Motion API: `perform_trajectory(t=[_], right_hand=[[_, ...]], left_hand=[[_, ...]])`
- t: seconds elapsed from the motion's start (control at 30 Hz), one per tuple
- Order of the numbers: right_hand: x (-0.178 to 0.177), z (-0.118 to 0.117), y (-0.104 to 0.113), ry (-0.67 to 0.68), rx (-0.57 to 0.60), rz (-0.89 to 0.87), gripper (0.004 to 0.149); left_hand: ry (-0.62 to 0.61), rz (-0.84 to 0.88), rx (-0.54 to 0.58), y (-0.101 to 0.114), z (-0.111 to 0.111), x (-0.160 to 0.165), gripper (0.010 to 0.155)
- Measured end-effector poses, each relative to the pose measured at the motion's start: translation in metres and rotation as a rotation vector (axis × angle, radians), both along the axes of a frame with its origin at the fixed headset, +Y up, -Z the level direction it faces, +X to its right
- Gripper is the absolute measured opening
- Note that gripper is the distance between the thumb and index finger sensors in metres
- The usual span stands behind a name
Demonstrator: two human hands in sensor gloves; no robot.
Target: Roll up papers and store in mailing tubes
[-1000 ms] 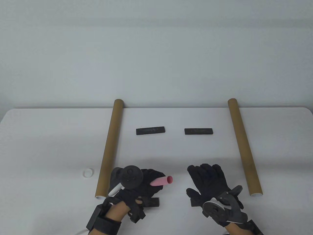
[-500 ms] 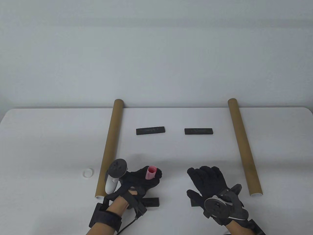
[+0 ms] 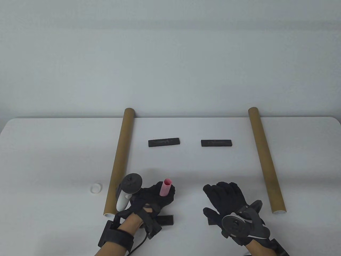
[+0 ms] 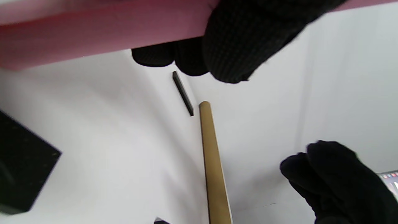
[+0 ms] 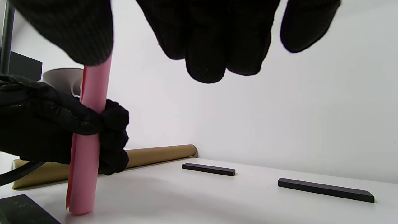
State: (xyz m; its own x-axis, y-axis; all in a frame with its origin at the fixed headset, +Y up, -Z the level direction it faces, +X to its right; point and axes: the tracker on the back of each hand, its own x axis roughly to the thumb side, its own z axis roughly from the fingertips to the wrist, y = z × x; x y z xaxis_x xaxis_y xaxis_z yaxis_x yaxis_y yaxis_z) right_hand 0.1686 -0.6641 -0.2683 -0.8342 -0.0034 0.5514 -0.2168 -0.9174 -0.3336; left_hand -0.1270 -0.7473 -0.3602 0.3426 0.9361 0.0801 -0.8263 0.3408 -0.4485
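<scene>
Two mailing tubes (image 3: 119, 160) (image 3: 266, 158), four black bars (image 3: 163, 142) (image 3: 216, 143) (image 3: 165, 220) (image 3: 211, 220), one pink roll (image 3: 165, 187), one cap (image 3: 96, 188)

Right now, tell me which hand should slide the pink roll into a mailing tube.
Left. The left hand already grips the pink roll beside the left tube; the right hand holds nothing.

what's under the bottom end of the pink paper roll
The pink paper roll stands upright in the left hand, its lower end on the white table. Nothing shows beneath it; the contact itself is hidden.

A white table (image 3: 53, 149) with rounded corners stands against a plain wall (image 3: 170, 53) (pale grey-white). The light is soft and even.
</scene>
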Motion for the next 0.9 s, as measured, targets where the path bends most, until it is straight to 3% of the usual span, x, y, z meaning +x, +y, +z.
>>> perform_trajectory(t=[0.2,0.27,0.37,0.57,0.73,0.9], right_hand=[[0.006,-0.004,0.002,-0.026,0.002,-0.017,0.074],[0.01,-0.007,0.001,-0.045,-0.008,-0.016,0.074],[0.016,-0.012,0.001,-0.086,-0.017,-0.022,0.075],[0.048,-0.036,0.002,-0.254,-0.083,-0.041,0.075],[0.097,-0.076,-0.003,-0.549,-0.317,-0.068,0.087],[0.149,-0.127,-0.025,-0.849,-0.539,-0.032,0.094]], left_hand=[[0.068,-0.186,0.26,0.054,0.026,0.0,0.04],[0.118,-0.335,0.352,0.068,0.036,-0.006,0.04],[0.184,-0.465,0.448,0.078,0.044,-0.015,0.049],[0.327,-0.84,0.643,0.094,0.049,-0.029,0.048],[0.391,-1.029,0.64,0.092,0.046,-0.041,0.046],[0.441,-1.119,0.596,0.088,0.04,-0.055,0.045]])
